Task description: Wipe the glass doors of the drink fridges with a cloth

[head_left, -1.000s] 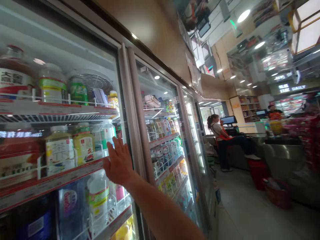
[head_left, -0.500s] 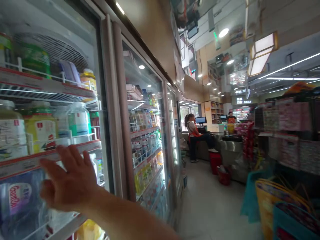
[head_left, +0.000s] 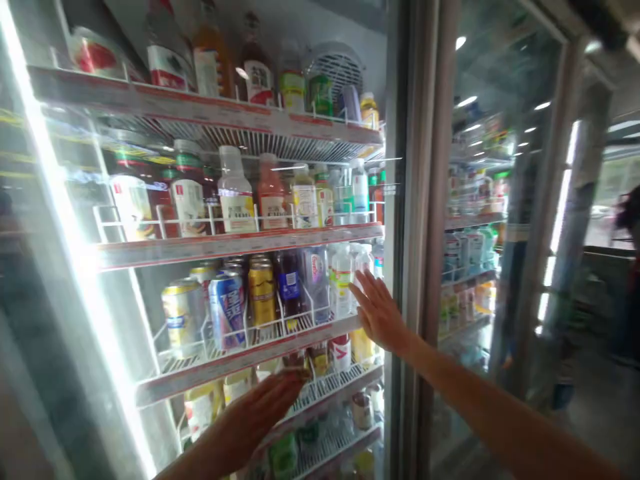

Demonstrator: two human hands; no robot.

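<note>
Two bare hands are held up before a lit drinks cooler (head_left: pixel 240 247); gold can (head_left: pixel 262 292) is used as reference. Far left of it, a vertical light strip (head_left: pixel 83 253) is seen, then a white-and-gold can (head_left: pixel 183 317). Blue can (head_left: pixel 229 310) is stood just left. Left hand (head_left: pixel 253 413) is held below and slightly left, fingers extended and seemingly pressed together; tips blurred. Blue-labelled dark bottle (head_left: pixel 289 283) is placed just right, lime-labelled clear bottle (head_left: pixel 341 283) farther right, same shelf (head_left: pixel 260 353). Right hand (head_left: pixel 383 317) is held right of that, fingers spread, tips near the clear bottle; contact can't be told. Door frame (head_left: pixel 423 267) is seen farthest right.
</note>
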